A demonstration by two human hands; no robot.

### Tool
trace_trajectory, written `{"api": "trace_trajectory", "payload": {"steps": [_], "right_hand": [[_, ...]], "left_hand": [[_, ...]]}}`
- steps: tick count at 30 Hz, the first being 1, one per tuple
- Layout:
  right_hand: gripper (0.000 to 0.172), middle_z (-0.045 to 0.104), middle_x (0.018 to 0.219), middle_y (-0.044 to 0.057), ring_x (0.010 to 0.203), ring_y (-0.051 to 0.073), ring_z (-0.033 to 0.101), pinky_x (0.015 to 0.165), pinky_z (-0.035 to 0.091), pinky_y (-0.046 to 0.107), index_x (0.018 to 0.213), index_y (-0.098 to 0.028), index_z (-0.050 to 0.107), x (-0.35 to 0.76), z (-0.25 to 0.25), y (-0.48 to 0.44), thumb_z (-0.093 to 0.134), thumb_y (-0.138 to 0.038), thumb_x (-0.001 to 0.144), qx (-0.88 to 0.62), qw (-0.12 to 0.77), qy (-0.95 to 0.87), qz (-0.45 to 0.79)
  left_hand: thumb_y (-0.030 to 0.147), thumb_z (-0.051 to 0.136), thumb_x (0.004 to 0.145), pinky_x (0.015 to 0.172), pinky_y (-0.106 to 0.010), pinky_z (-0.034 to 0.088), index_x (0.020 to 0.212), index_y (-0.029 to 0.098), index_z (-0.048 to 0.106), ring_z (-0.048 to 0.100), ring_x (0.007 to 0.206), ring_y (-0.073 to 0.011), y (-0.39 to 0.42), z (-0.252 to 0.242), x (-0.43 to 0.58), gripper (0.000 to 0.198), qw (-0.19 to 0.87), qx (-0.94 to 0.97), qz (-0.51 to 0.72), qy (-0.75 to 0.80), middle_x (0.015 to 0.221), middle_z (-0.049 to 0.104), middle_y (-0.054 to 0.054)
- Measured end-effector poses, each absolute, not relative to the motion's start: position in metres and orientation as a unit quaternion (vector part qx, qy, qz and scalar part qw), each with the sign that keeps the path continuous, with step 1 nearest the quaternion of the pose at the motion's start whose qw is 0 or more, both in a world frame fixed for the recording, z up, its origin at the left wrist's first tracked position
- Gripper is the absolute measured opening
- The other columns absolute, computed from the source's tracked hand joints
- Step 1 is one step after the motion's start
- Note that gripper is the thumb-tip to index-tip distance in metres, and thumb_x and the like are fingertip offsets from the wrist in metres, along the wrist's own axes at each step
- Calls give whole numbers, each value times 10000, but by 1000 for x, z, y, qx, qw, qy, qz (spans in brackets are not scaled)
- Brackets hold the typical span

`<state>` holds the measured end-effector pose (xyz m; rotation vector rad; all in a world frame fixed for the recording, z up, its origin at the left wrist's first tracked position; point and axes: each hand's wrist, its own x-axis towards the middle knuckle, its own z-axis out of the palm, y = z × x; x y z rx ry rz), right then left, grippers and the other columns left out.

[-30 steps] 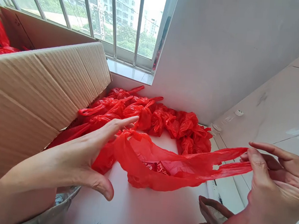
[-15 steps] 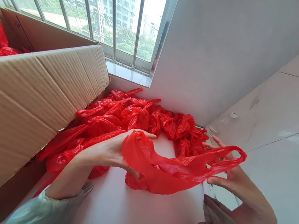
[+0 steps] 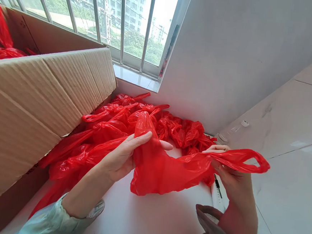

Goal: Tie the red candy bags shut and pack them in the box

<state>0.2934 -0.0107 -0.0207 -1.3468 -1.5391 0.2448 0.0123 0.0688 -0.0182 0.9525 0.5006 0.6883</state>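
Note:
A red plastic bag (image 3: 165,171) is stretched between my two hands above the white surface. My left hand (image 3: 127,152) grips its left handle, with the thumb across the front and the handle's end standing up over it. Around the right handle, the fingers of my right hand (image 3: 224,162) are closed, and the handle's loop sticks out to the right. What the bag holds, if anything, is hidden by the red plastic. Behind it lies a heap of knotted red plastic bags (image 3: 109,127).
A large cardboard box (image 3: 47,90) stands at the left with more red bags (image 3: 4,47) in it. A barred window (image 3: 136,29) is behind. To the right are a tiled wall (image 3: 290,160), a clear bottle (image 3: 224,137) and a black pen (image 3: 217,186).
My left thumb has come over the front of the bag's left handle. My right hand, fingers spread before, has closed round the right handle, and the bag is drawn tauter.

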Motion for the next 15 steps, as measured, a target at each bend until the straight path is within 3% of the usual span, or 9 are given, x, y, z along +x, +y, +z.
{"api": "trace_trajectory", "payload": {"steps": [3, 5, 7, 8, 10, 12, 13, 15], "right_hand": [[111, 690, 1001, 49, 971, 225, 657, 782, 552, 343, 913, -289, 780, 281, -21, -12, 719, -349, 841, -580, 498, -642, 66], [80, 698, 955, 36, 920, 207, 662, 748, 539, 322, 892, -293, 772, 271, -17, -15, 724, -330, 841, -585, 490, -644, 56], [62, 704, 909, 31, 843, 193, 672, 696, 535, 309, 877, -283, 760, 260, -13, -18, 703, -300, 860, -571, 491, -656, 56], [63, 707, 892, 32, 810, 191, 678, 668, 535, 303, 879, -276, 754, 254, -11, -19, 693, -282, 867, -563, 491, -663, 52], [74, 716, 875, 30, 780, 189, 688, 628, 538, 288, 903, -269, 741, 239, -9, -20, 680, -239, 872, -550, 484, -680, 36], [135, 719, 884, 17, 775, 175, 692, 620, 545, 264, 945, -276, 722, 221, -8, -23, 663, -180, 871, -539, 476, -694, 30], [185, 716, 901, 9, 777, 165, 691, 626, 549, 251, 983, -283, 712, 211, -7, -25, 651, -151, 869, -530, 472, -704, 39], [311, 708, 968, -3, 809, 150, 690, 674, 563, 236, 1097, -306, 684, 194, -5, -30, 626, -108, 864, -495, 456, -734, 87]], "left_hand": [[444, 630, 900, 720, -225, 502, 616, 177, 497, 462, 562, -88, 67, -19, 17, 413, 795, 421, 366, 239, 606, 484, 38], [389, 652, 892, 665, -205, 461, 681, 197, 428, 378, 536, -73, 64, -20, 20, 364, 748, 455, 384, 293, 624, 396, 73], [382, 709, 851, 625, -201, 430, 850, 223, 455, 425, 600, -83, 59, -21, 23, 299, 683, 536, 362, 340, 745, 449, 70], [386, 744, 817, 621, -210, 433, 977, 241, 461, 466, 642, -93, 56, -21, 24, 356, 656, 583, 333, 345, 838, 492, 57], [385, 807, 742, 638, -243, 461, 1237, 275, 382, 540, 712, -121, 48, -22, 25, 663, 620, 660, 271, 328, 1037, 544, 13], [346, 838, 691, 694, -278, 485, 1359, 293, 321, 592, 804, -163, 40, -25, 25, 846, 589, 705, 243, 312, 1151, 563, -23], [317, 828, 696, 723, -286, 485, 1337, 285, 388, 601, 843, -181, 36, -26, 25, 778, 578, 716, 248, 304, 1142, 584, -26], [283, 777, 738, 715, -285, 473, 1092, 251, 600, 603, 827, -196, 31, -28, 23, 398, 579, 715, 273, 282, 980, 639, -8]]}}
